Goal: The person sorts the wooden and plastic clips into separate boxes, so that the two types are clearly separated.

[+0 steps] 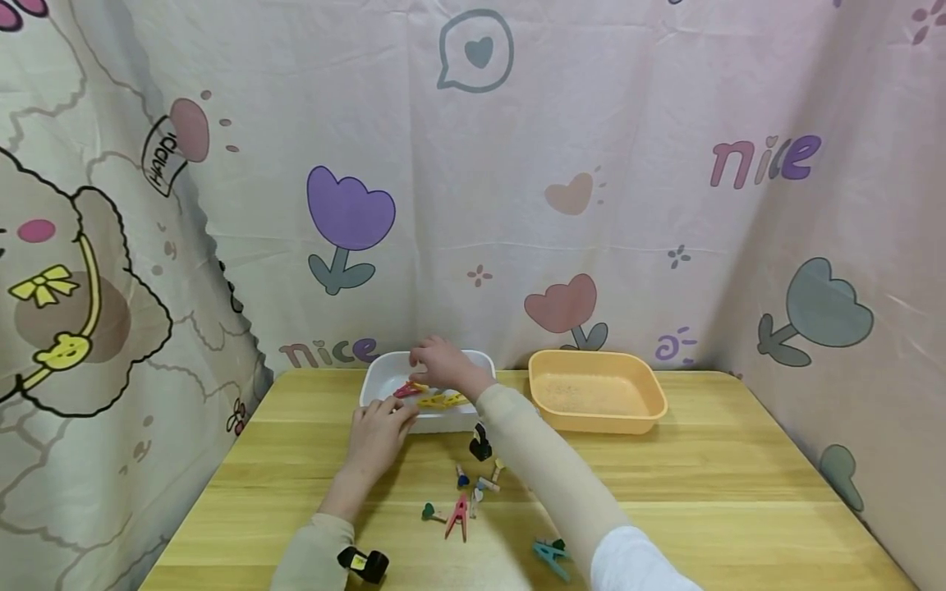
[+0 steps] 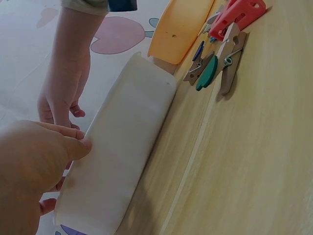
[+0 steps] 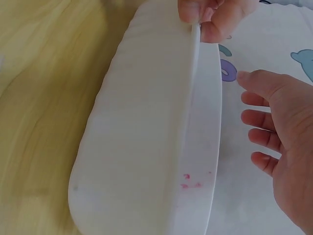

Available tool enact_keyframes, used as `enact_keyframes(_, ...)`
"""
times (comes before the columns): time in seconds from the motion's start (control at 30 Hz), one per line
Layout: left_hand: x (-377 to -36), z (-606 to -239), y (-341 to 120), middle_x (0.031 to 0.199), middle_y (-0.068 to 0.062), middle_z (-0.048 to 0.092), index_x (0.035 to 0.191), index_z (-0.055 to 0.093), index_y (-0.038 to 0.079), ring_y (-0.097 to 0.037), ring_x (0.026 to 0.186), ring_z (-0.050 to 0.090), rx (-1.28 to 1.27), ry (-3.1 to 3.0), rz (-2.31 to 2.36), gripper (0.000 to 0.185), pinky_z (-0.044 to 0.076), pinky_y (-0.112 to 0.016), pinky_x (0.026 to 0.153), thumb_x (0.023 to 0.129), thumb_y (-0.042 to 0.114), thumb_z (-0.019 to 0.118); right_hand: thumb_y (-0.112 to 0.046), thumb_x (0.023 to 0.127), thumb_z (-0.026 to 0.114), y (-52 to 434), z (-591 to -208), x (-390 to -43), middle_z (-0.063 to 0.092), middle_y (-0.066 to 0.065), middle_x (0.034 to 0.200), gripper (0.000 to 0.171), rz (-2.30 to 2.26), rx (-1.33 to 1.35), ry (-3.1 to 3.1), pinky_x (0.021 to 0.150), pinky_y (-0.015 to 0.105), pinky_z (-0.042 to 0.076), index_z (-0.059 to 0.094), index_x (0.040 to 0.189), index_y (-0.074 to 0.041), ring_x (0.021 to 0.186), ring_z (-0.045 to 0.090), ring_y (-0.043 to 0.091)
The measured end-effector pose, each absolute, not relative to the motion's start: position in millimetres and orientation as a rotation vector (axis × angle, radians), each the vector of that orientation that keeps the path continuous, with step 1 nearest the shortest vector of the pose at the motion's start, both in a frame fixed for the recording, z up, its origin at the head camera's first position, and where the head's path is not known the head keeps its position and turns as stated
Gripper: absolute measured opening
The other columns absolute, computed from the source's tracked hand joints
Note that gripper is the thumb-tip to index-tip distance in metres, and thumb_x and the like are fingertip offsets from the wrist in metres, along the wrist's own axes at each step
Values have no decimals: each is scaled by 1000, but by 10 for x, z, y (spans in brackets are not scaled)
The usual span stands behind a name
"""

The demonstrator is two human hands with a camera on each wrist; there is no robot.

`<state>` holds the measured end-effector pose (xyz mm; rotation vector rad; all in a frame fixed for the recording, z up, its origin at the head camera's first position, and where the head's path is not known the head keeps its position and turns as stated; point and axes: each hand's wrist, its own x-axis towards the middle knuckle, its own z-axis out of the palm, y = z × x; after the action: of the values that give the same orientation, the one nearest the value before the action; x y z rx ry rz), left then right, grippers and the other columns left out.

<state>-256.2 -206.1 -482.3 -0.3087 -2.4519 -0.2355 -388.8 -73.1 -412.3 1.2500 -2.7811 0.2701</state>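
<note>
A white tray (image 1: 384,376) stands at the back of the wooden table. My left hand (image 1: 377,428) grips its front rim, thumb on the outer wall (image 2: 122,147) and fingers inside; the pinch shows in the right wrist view (image 3: 210,14). A red clothespin (image 1: 405,390) and a yellow clothespin (image 1: 441,400) sit at that rim. My right hand (image 1: 443,364) hovers over the tray's inside (image 3: 205,161), fingers loosely bent (image 3: 259,120) and holding nothing.
An orange tray (image 1: 597,423) stands to the right of the white one. Several clothespins lie on the table nearer me: a pink one (image 1: 458,517), a teal one (image 1: 550,558), a green one (image 1: 429,512). Patterned cloth walls close in three sides.
</note>
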Motion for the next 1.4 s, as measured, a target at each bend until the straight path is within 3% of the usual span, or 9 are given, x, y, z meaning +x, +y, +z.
enact_keyframes(0.27,-2552,-4811,-2052,95,-3,66,99,75,23,-26,86,59,-300,-2478,-261,14,40,-43,73,85,23,74,-34,91,68,-548,-4125,-3858,62,1,113,28,167,1312,-2686,93,34,47,69,110,-14,105,54,19)
enact_keyframes(0.97,-2579,-4817,-2075,97,-2,67,101,75,24,-25,88,59,-276,-2514,-248,15,40,-43,76,86,25,74,-39,89,69,135,-4241,-3542,63,-2,104,27,-102,1485,-2361,85,34,48,69,107,-19,97,57,16)
enact_keyframes(1.4,-2578,-4833,-2075,96,-3,67,101,75,23,-26,87,59,-273,-2513,-238,16,41,-42,75,85,25,75,-32,88,72,481,-4288,-3311,63,-1,101,23,110,1468,-2350,84,33,48,69,102,-15,95,57,16)
